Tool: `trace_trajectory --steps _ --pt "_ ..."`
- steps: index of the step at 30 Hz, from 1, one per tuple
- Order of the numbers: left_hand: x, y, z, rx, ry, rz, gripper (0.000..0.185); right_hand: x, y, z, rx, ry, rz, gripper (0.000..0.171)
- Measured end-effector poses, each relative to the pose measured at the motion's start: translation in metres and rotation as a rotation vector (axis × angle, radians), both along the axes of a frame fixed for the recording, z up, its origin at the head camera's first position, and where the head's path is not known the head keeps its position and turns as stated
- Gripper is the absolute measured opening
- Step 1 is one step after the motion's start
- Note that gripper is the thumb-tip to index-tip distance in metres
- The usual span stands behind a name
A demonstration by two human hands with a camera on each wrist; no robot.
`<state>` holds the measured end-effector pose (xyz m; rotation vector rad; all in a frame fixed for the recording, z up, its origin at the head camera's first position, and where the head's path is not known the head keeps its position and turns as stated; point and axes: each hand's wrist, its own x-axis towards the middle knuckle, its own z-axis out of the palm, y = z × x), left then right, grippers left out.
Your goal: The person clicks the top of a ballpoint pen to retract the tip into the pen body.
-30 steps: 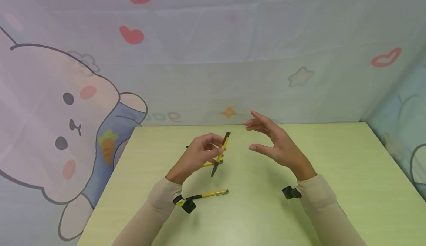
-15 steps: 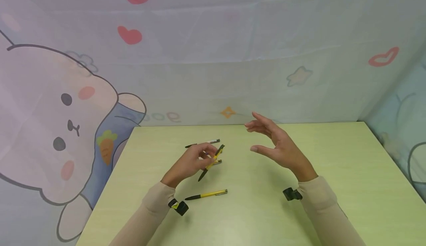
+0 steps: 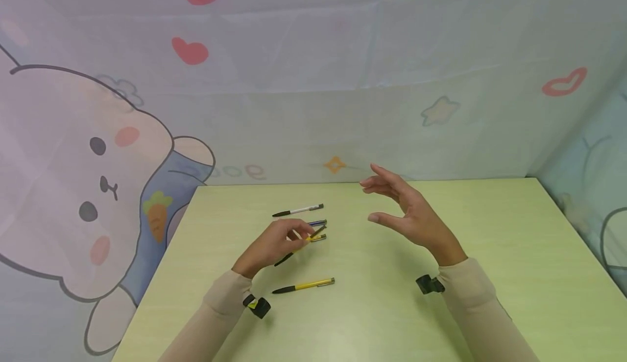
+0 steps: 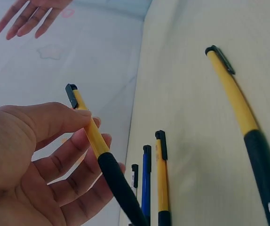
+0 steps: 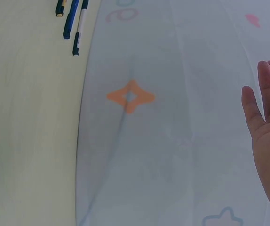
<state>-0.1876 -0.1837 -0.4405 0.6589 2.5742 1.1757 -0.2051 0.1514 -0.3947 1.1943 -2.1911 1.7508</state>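
Note:
Between thumb and fingers my left hand (image 3: 274,243) pinches a yellow pen (image 4: 96,136) with a black grip, tilted just above the table. Beyond it lie a white pen (image 3: 300,210), a blue pen (image 3: 319,223) and another yellow pen (image 3: 319,238), side by side; the left hand partly covers the last two in the head view. Nearer me lies one more yellow pen (image 3: 306,286), apart from the others. My right hand (image 3: 410,215) holds nothing and hovers over the table to the right, fingers extended and thumb spread away from them.
The pale yellow-green table (image 3: 382,307) ends at a printed cloth backdrop (image 3: 313,106) along its far edge. A small black camera (image 3: 257,306) sits on the left wrist, another black camera (image 3: 430,284) on the right.
My left hand has moved left and toward me, lowering its yellow pen and tilting it flatter. This uncovers the white pen and part of the blue one. The right hand stays nearly still.

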Motion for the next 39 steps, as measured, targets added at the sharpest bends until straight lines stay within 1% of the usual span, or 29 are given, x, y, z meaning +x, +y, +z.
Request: trace_trajectory --steps 3,7,12,14,20,25,30,32,36,39 --pt "0.000 -0.002 -0.005 -0.022 -0.012 0.006 0.021 -0.001 0.000 -0.001 -0.001 0.009 0.005 0.095" --pt "0.000 -0.004 -0.012 -0.047 -0.012 -0.005 0.021 -0.002 0.001 -0.002 0.000 0.020 0.006 0.094" --pt "0.000 -0.004 -0.016 -0.068 0.002 -0.018 0.024 -0.002 0.001 -0.001 -0.002 0.005 -0.004 0.094" --pt "0.000 -0.004 -0.018 -0.080 0.002 -0.013 0.025 -0.001 0.001 -0.001 -0.004 0.001 -0.009 0.094" --pt "-0.002 -0.005 -0.028 -0.138 -0.014 -0.017 0.025 0.002 0.001 0.001 -0.006 0.007 -0.020 0.095" --pt "-0.002 -0.005 -0.034 -0.155 -0.007 -0.024 0.026 0.003 0.001 0.003 -0.011 0.016 -0.012 0.095" --pt "-0.002 -0.004 -0.041 -0.184 0.026 -0.028 0.023 0.011 0.000 0.013 -0.017 0.017 -0.005 0.092" --pt "-0.002 -0.004 -0.043 -0.208 0.049 -0.035 0.022 0.012 0.000 0.015 -0.018 0.015 -0.003 0.091" --pt "-0.002 -0.003 -0.047 -0.259 0.092 -0.050 0.022 0.010 0.001 0.011 -0.012 0.009 -0.011 0.093" --pt "-0.001 -0.001 -0.048 -0.275 0.112 -0.056 0.023 0.007 0.002 0.006 -0.009 0.011 -0.018 0.095"
